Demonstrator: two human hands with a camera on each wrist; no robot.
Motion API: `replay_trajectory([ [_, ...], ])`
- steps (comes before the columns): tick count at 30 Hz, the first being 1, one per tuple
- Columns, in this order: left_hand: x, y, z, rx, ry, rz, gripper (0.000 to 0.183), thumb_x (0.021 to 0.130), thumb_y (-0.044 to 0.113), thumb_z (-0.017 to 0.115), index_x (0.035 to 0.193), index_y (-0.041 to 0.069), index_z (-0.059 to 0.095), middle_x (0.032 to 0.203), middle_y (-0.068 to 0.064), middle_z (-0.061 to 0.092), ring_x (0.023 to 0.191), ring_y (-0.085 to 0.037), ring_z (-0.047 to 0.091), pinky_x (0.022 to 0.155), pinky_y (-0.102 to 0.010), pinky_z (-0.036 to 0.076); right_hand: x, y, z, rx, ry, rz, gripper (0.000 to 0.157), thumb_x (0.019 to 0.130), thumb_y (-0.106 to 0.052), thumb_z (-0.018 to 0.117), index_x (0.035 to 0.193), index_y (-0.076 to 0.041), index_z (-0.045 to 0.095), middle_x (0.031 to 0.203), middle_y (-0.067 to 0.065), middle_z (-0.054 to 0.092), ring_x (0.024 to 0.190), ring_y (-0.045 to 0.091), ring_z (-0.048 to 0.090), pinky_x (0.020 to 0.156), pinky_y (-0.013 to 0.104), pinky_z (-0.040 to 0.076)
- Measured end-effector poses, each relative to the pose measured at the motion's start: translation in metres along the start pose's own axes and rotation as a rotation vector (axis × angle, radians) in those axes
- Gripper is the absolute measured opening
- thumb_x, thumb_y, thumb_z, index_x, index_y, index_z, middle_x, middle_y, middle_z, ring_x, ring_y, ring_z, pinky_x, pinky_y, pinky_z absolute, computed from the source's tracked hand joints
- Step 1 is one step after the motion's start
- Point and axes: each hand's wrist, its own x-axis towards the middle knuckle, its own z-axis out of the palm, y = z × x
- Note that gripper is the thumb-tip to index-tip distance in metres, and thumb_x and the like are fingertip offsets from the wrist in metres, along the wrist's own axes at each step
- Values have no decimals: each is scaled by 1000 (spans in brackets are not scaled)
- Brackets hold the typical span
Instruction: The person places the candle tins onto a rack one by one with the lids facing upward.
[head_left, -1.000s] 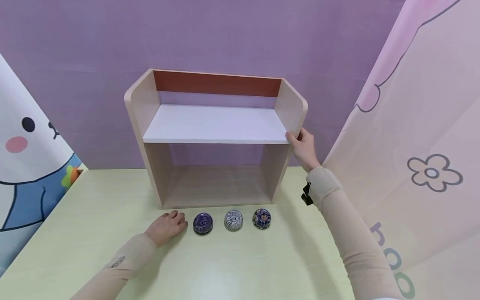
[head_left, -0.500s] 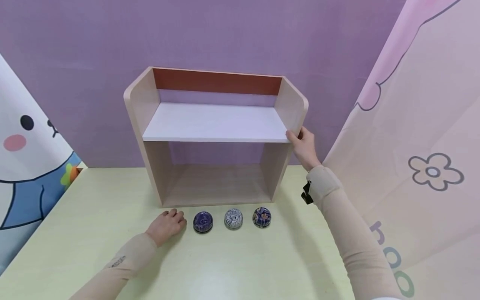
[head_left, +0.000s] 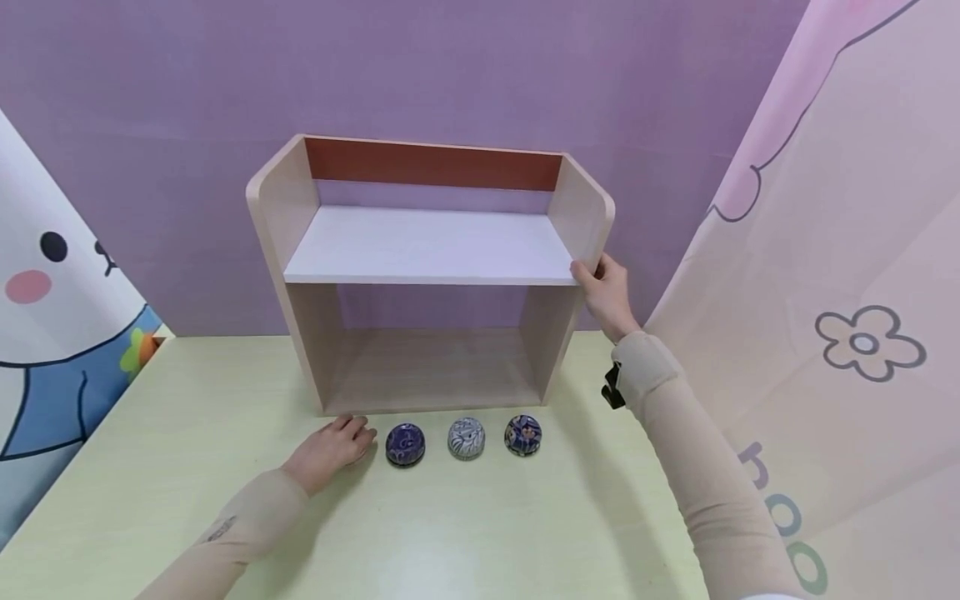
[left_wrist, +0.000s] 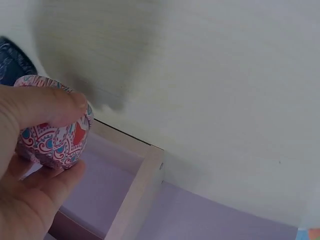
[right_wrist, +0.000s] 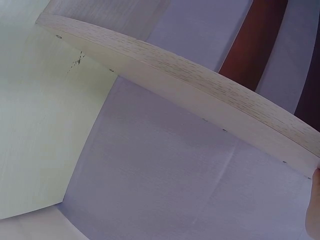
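Note:
My left hand [head_left: 328, 454] is low over the table in front of the shelf's left corner. Between its thumb and fingers it holds a small round tin [left_wrist: 56, 145] with a red, white and blue paisley pattern; in the head view the hand hides this tin. To its right, a dark purple tin [head_left: 405, 444], a grey-white patterned tin [head_left: 467, 439] and a blue floral tin [head_left: 522, 436] stand in a row. My right hand [head_left: 611, 300] grips the right side panel of a two-tier wooden shelf [head_left: 431, 242], its thumb at the front edge by the white board.
The shelf stands upright on the pale yellow-green table [head_left: 480, 533], its back toward a purple cloth backdrop [head_left: 450, 75]. A cartoon-printed curtain [head_left: 67, 333] hangs at the left. At the right is a pinkish curtain [head_left: 840, 250] with a flower outline.
My left hand and forearm shift very slightly left, the fingers still by the shelf's front left corner. My right hand, the shelf and the row of tins stay in place.

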Motion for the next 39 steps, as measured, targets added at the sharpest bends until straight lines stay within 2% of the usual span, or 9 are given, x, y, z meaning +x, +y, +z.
replay_trajectory([
  [2, -1, 1, -1, -87, 6, -48, 47, 61, -13, 73, 103, 1, 60, 102, -16, 57, 93, -31, 58, 77, -36, 54, 0, 0, 0, -3, -3, 3, 40, 91, -24, 54, 126, -3, 51, 118, 16, 58, 100, 17, 54, 86, 30, 46],
  [5, -2, 3, -5, -263, -2, -162, 55, 59, -21, 68, 109, 0, 59, 109, -19, 56, 98, -35, 57, 75, -39, 55, 0, 1, 0, -1, -8, 10, 41, 92, -25, 54, 126, -3, 51, 119, 16, 57, 101, 18, 54, 88, 31, 46],
  [8, -1, 5, -11, -399, 2, -256, 62, 58, -22, 67, 115, 1, 58, 114, -20, 55, 101, -37, 56, 76, -42, 54, 0, 1, 0, 2, -10, 12, 42, 92, -26, 53, 127, -4, 50, 120, 16, 56, 102, 18, 54, 90, 33, 45],
  [14, 2, 7, -23, -500, 61, -317, 65, 59, -14, 75, 119, 0, 56, 115, -17, 55, 100, -35, 58, 81, -45, 52, 0, 1, 0, 7, -10, 14, 42, 92, -26, 53, 127, -4, 50, 121, 16, 56, 103, 18, 53, 92, 34, 45],
  [23, 11, 10, -26, -590, 172, -377, 69, 57, -10, 77, 121, 1, 55, 116, -16, 56, 99, -33, 59, 80, -42, 54, -1, 0, -1, -8, -10, 15, 42, 92, -27, 54, 126, -4, 51, 121, 16, 56, 102, 17, 53, 90, 33, 45],
  [31, 20, 15, -33, -706, 122, -498, 73, 60, -7, 77, 127, 3, 51, 123, -16, 52, 105, -36, 56, 86, -46, 51, 1, 1, 0, -5, -12, 10, 42, 91, -26, 54, 127, -4, 51, 121, 15, 57, 102, 18, 53, 91, 33, 45],
  [35, 25, 19, -35, -811, 113, -577, 74, 61, -5, 76, 129, 3, 48, 125, -17, 50, 108, -38, 54, 88, -49, 49, 1, 2, -1, -6, -11, 3, 41, 91, -26, 54, 126, -4, 51, 120, 15, 57, 102, 17, 54, 90, 32, 46],
  [39, 30, 23, -40, -953, 114, -653, 75, 64, -2, 76, 132, 4, 45, 130, -19, 47, 110, -37, 52, 88, -47, 50, 1, 2, -1, -3, -9, 5, 42, 91, -26, 54, 126, -5, 51, 120, 14, 57, 102, 17, 54, 89, 32, 46],
])
